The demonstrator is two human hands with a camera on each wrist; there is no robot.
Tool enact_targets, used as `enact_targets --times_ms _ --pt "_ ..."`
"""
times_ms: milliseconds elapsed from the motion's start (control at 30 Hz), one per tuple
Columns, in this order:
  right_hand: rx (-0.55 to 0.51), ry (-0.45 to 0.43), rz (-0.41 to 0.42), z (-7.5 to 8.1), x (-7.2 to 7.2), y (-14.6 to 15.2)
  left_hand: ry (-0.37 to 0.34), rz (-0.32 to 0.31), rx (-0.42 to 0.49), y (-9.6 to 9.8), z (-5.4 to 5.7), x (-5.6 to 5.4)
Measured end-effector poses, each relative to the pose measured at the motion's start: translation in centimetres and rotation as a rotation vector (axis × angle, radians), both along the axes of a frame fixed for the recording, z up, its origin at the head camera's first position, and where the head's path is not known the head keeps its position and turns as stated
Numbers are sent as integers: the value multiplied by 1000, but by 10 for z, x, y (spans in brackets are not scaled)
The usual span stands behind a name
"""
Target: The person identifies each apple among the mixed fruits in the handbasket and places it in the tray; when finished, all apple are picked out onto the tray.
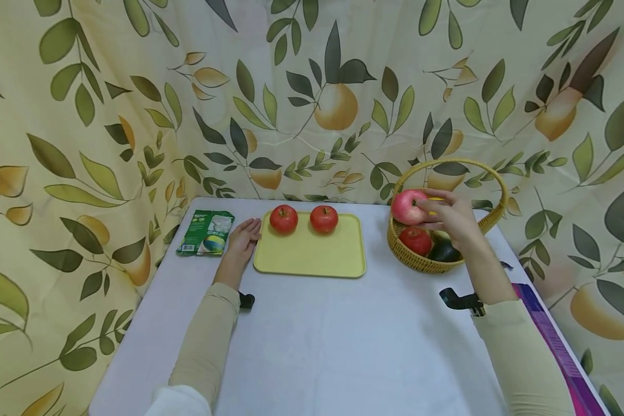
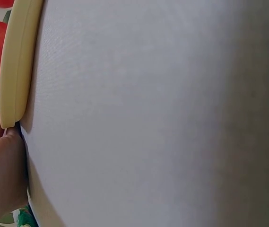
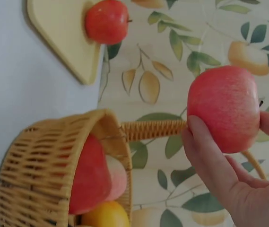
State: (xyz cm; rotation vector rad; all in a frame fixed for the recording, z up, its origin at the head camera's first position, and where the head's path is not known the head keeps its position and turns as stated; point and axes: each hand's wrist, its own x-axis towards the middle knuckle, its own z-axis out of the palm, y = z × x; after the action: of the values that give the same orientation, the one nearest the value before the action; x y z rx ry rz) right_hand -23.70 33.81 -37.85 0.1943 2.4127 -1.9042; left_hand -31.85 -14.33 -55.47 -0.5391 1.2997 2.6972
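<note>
My right hand (image 1: pixel 449 216) grips a pink apple (image 1: pixel 408 207) between thumb and fingers, over the left side of a wicker basket (image 1: pixel 421 264). In the right wrist view the apple (image 3: pixel 223 109) is held up beside the basket handle (image 3: pixel 155 129). Inside the basket lie a red apple (image 1: pixel 416 240), a dark, glossy rounded thing (image 1: pixel 444 252) and a yellow fruit (image 3: pixel 107 215). My left hand (image 1: pixel 243 238) rests at the left edge of a yellow tray (image 1: pixel 307 257), its fingers fairly straight. Two red apples (image 1: pixel 283 219) sit along the tray's back edge.
Left of my left hand lies a green packet (image 1: pixel 205 233). A purple and pink strip (image 1: pixel 559 346) runs along the table's right edge. Behind the white-covered table (image 1: pixel 343 346) hangs a leaf-and-fruit patterned curtain (image 1: pixel 312 138).
</note>
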Motion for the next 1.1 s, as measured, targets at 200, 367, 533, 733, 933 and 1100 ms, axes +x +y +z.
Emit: enact_targets --times_ms 200,367,533,733,933,1100 --pt "-38 -13 35 2 -1 -17 -11 -1 -11 0 -1 0" --pt "-105 -30 65 2 -4 -31 -19 -4 -25 1 -1 1" --pt "-130 -32 95 -1 -10 -47 -12 3 -23 1 0 0" --pt "-160 -24 120 -6 -16 -70 -3 2 -14 0 3 -1" --pt "-182 -45 134 -12 -23 -92 -14 -4 -19 -1 4 -1" --pt "-226 -65 166 -23 -28 -109 -21 -11 -14 -3 4 -1"
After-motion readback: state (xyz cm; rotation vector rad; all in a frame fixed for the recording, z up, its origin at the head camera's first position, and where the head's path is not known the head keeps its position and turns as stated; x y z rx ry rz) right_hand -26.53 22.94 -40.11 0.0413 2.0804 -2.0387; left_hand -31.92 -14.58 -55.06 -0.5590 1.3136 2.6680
